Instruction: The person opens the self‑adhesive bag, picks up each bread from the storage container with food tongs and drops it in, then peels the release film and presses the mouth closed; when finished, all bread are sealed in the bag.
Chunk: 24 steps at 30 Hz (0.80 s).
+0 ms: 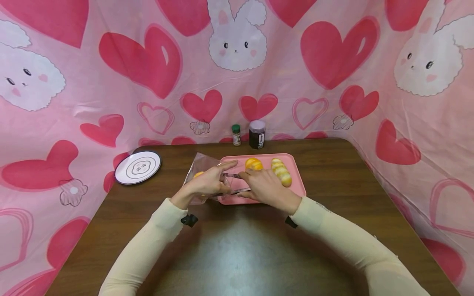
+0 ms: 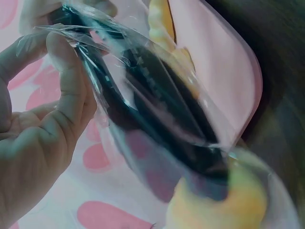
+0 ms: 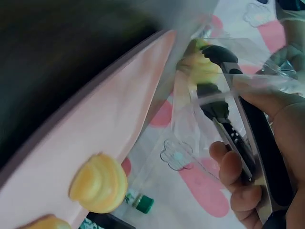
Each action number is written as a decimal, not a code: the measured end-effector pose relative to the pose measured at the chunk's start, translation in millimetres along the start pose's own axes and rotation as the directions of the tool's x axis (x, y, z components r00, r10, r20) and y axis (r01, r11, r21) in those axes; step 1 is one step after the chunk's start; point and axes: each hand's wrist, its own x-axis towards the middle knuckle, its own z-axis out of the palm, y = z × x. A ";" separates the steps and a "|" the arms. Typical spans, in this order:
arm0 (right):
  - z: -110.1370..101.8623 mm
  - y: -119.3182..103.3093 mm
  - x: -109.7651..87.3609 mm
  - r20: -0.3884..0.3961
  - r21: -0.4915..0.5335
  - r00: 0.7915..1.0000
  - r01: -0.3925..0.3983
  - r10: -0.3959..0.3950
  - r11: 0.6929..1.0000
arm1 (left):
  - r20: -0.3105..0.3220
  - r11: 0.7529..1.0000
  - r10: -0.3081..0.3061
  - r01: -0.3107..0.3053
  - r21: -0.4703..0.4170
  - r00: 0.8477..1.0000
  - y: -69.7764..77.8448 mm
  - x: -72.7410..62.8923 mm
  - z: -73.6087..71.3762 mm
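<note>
My right hand (image 1: 268, 187) grips a pair of tongs (image 3: 269, 152) with black tips. The tongs reach into a clear plastic bag (image 1: 199, 161), which my left hand (image 1: 209, 181) pinches by its mouth. Inside the bag, close to the black tips, is a yellow bun (image 2: 219, 202); whether the tips touch it I cannot tell. Below and to the right of my hands lies a pink tray (image 1: 298, 187). It carries a round orange-yellow bun (image 1: 253, 163) and a long segmented bread (image 1: 281, 172), partly behind my right hand in the head view.
A white plate (image 1: 122, 170) with a dark rim lies at the table's left. Behind the tray stand a small green-capped shaker (image 1: 236, 135) and a dark jar (image 1: 257, 135) with a pale lid. Patterned pink cloth (image 1: 237, 86) hangs round the wooden table (image 1: 237, 255).
</note>
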 end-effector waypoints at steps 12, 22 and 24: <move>0.3 -0.6 7.2 0.105 0.148 0.989 -0.118 0.103 0.982 | -0.020 0.997 0.009 -0.007 0.083 1.000 -0.2 0.0 -1.7; -3.4 3.3 6.2 0.154 0.140 0.979 -0.159 0.137 0.977 | -0.092 0.962 -0.031 0.055 0.267 0.995 -4.0 -0.5 -8.8; -6.3 4.7 5.5 0.158 0.136 0.978 -0.161 0.139 0.978 | -0.103 0.960 -0.059 0.085 0.266 0.993 -5.7 -0.4 -10.3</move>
